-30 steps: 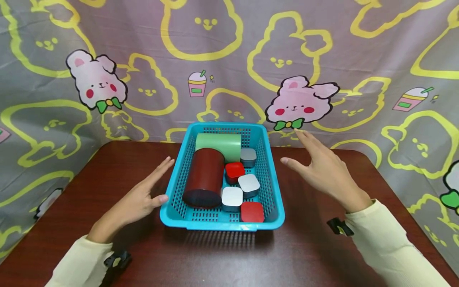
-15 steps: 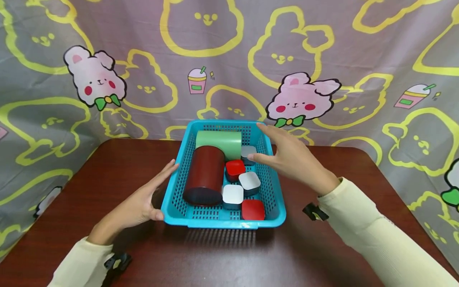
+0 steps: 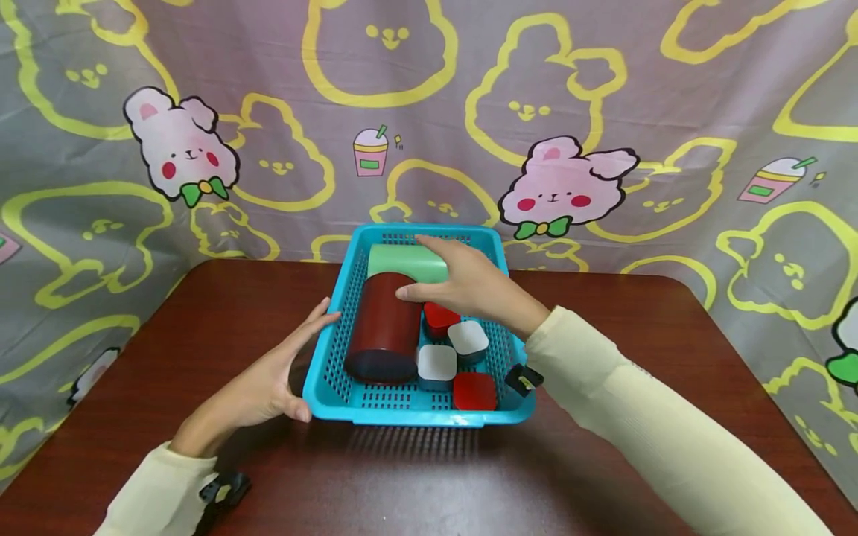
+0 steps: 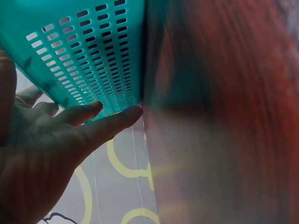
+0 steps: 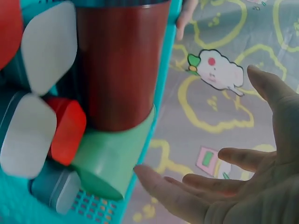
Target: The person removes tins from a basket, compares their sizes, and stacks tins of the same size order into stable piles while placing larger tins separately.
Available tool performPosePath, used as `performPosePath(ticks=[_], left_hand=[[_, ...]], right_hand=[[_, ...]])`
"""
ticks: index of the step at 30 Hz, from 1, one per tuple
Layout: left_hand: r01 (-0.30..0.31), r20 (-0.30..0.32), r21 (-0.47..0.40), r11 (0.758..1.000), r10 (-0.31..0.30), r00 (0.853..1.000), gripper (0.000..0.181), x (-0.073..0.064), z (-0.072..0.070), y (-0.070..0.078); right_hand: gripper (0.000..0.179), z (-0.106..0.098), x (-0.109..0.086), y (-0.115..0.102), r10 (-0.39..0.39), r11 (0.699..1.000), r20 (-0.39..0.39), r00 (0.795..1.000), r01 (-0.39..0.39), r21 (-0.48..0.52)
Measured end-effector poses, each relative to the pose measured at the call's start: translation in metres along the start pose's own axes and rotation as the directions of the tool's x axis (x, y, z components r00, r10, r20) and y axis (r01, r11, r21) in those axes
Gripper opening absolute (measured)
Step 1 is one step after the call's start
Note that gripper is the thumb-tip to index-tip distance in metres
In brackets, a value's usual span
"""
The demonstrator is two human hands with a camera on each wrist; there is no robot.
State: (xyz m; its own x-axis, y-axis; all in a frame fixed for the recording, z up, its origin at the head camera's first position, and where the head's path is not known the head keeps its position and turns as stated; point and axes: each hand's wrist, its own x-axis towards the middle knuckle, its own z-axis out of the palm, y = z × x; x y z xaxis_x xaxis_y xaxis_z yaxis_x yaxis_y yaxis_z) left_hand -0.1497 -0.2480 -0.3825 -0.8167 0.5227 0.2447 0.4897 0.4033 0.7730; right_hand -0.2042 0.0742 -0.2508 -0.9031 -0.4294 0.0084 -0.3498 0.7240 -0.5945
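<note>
A blue-green plastic basket sits on the table. Inside lie a dark red cylinder and a green cylinder, both on their sides. Small rounded boxes with red lids and white lids fill the right half. My left hand touches the basket's left side with spread, fairly straight fingers, also seen against the perforated wall. Above the basket hovers my right hand, thumb and fingers apart, holding nothing. It hides a grey-lidded box, which the right wrist view shows as a small box.
The dark reddish-brown table extends to both sides of the basket. Behind it hangs a curtain printed with rabbits and cups. A black strap piece sits at the right wrist, another black strap piece at the left.
My right hand has moved left, from beside the basket to over the cylinders. My left hand has shifted slightly right against the basket's side. The basket's contents have not moved.
</note>
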Motion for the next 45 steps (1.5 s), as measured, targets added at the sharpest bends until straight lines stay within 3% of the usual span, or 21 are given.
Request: performPosePath(ticks=[6,13,28,41,45], left_hand=[[0.030,0.003,0.001,1.000,-0.030,1.000,0.123,-0.001,0.000,0.002],[0.033,0.014,0.022,0.999,-0.034,0.999,0.121,0.000,-0.001,0.004],[0.041,0.027,-0.010,0.999,-0.040,0.999,0.123,0.000,0.000,0.003],[0.062,0.042,-0.014,0.998,-0.061,0.997,0.118,-0.001,-0.001,0.006],[0.065,0.046,-0.012,0.998,-0.064,0.997,0.117,-0.001,-0.002,0.006]], right_hand=[[0.090,0.019,0.012,-0.010,-0.007,0.999,0.046,0.999,0.005,0.053],[0.088,0.039,0.026,-0.013,0.045,0.995,0.054,0.998,-0.050,0.091],[0.093,0.084,0.035,-0.027,0.151,0.981,0.042,0.988,-0.145,-0.127],[0.100,0.100,0.043,-0.034,0.183,0.958,0.006,0.983,-0.177,-0.227],[0.101,0.104,0.045,-0.038,0.224,0.953,0.002,0.974,-0.219,-0.210]])
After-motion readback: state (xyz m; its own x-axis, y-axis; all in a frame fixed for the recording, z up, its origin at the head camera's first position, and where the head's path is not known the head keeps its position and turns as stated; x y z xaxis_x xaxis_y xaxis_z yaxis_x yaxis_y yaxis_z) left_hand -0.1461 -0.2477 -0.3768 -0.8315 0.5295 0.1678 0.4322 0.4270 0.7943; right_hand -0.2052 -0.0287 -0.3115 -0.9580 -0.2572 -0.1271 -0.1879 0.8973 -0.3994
